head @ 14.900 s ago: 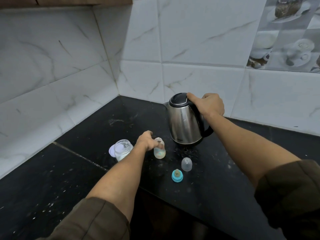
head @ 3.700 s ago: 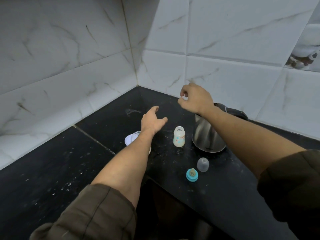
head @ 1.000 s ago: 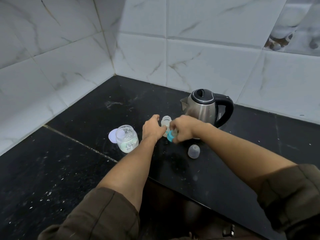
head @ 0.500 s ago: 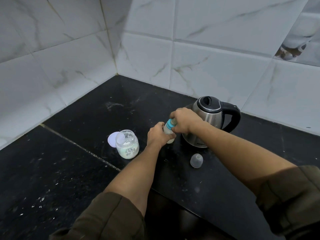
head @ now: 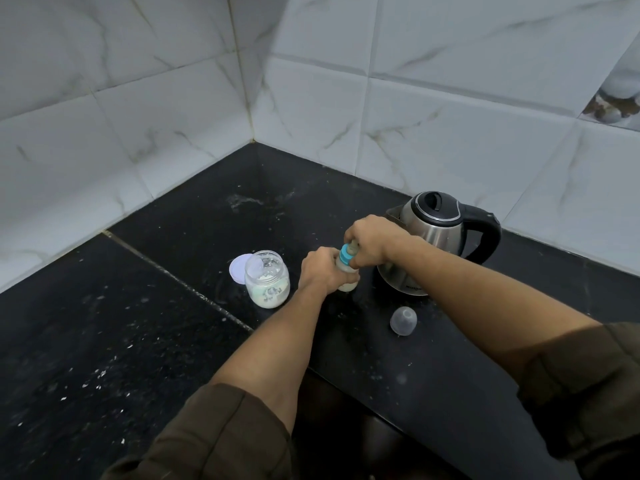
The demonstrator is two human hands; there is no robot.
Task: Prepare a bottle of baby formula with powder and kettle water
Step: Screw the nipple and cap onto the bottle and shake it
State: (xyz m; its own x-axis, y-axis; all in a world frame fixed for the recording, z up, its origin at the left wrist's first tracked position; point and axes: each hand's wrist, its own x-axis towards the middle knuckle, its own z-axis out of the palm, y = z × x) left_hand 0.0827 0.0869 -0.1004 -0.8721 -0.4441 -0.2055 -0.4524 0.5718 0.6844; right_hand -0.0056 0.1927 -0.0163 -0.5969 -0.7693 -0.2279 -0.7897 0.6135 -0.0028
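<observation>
Watching from my remote seat, I saw the bottle standing on the black counter, just in front of the kettle, with its pale body mostly hidden. The left hand was wrapped round that body, fingers curled on it. The right hand was closed over the teal ring at the neck, gripping it from above. I judged this to be the screwing-on step.

The main risk was a ring started crooked, which would cross-thread and leak once the bottle was shaken (the fingers hid the threads from me). A slack left grip would let the bottle spin or tip and spill its contents.

The kettle sat at two o'clock, just beside the right wrist, so a careless elbow could knock it or brush possibly hot steel. At nine o'clock the powder jar stood open with its lid beside it, easy for the left forearm to topple. The clear cap lay at five o'clock, where the right forearm could sweep it off.
</observation>
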